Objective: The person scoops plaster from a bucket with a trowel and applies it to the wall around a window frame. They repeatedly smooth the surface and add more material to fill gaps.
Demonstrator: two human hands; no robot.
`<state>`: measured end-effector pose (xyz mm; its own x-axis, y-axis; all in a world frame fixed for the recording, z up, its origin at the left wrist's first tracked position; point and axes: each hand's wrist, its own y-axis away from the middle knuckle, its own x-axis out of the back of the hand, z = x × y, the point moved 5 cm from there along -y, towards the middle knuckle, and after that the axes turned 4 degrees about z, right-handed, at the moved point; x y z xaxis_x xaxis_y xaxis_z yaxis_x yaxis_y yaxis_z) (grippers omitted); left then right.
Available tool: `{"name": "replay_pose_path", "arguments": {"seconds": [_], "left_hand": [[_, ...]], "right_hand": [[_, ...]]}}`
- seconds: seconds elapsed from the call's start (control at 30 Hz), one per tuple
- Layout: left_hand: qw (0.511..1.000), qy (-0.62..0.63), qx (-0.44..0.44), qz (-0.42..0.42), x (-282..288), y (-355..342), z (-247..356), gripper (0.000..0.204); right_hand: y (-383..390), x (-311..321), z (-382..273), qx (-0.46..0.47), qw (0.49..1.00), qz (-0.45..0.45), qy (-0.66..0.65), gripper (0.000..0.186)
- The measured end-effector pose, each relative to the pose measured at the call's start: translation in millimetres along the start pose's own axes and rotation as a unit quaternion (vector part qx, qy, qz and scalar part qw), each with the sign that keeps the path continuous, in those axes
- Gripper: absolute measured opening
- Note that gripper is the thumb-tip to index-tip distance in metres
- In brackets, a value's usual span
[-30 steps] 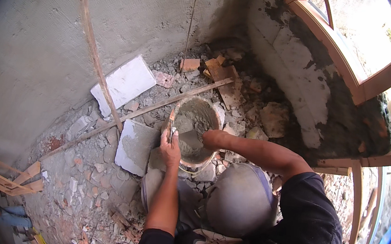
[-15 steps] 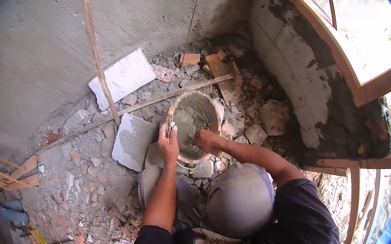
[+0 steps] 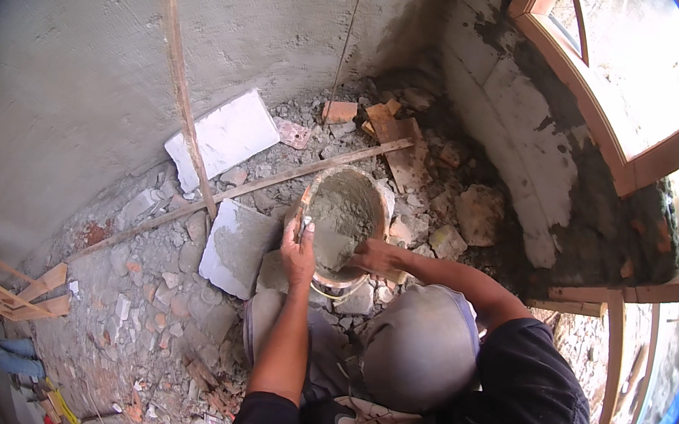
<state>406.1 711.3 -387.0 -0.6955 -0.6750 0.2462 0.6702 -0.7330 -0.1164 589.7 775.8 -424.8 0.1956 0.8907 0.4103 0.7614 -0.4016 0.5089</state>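
Observation:
A round bucket (image 3: 389,205) with a mortar-smeared rim stands on the rubble at the middle, holding wet grey mortar (image 3: 345,202). My left hand (image 3: 297,259) is closed at its left rim, thumb up along the edge; a small pale thing beside the thumb is too small to name. Inside the near right of the bucket, my right hand (image 3: 375,256) is closed on a trowel, its flat grey blade (image 3: 335,250) lying against the mortar. The fingers hide its handle. A mortar-coated pale slab (image 3: 235,248) lies left of the bucket.
Behind the bucket a long wooden strip (image 3: 302,171) crosses the rubble. A white block (image 3: 226,137) leans by the wall, with an upright batten (image 3: 178,65) before it. A wooden window frame (image 3: 618,153) is at right. A dusty grey cap (image 3: 422,349) fills the lower middle.
The view has shifted slightly, so the scene sits a little lower and to the right. My right hand has moved within the bucket, and the trowel's flat blade shows more plainly.

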Motion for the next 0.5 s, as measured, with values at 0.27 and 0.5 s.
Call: {"name": "replay_pose_path", "arguments": {"seconds": [0.27, 0.5], "left_hand": [[0.999, -0.028, 0.010, 0.030, 3, 1, -13, 0.047], [0.998, -0.046, -0.016, 0.028, 2, 0, -10, 0.045]], "right_hand": [[77, 5, 53, -0.030, 0.982, 0.175, -0.070, 0.039], [80, 66, 15, -0.076, 0.961, 0.263, 0.035, 0.036]]}}
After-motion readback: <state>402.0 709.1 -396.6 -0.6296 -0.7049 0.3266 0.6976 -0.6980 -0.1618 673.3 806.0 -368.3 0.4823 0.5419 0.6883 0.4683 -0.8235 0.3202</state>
